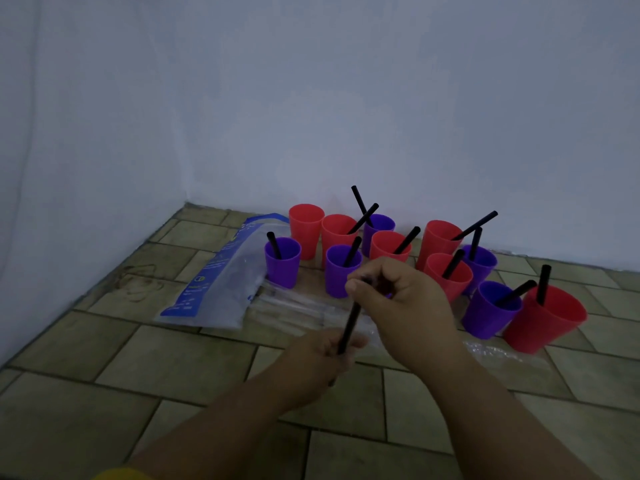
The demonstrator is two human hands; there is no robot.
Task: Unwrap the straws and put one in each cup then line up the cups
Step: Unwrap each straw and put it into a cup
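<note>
Grip: black straw held low by left hand, top pinched by right hand.
Setting: cups are clustered on the tiled floor.

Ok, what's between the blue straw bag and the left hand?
Head view: clear wrappers on the tiles, between bag and left hand gripping the straw.

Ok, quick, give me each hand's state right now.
Left hand: grips the lower end of a black straw.
Right hand: pinches the upper end of the same straw; any wrapper there cannot be told.
</note>
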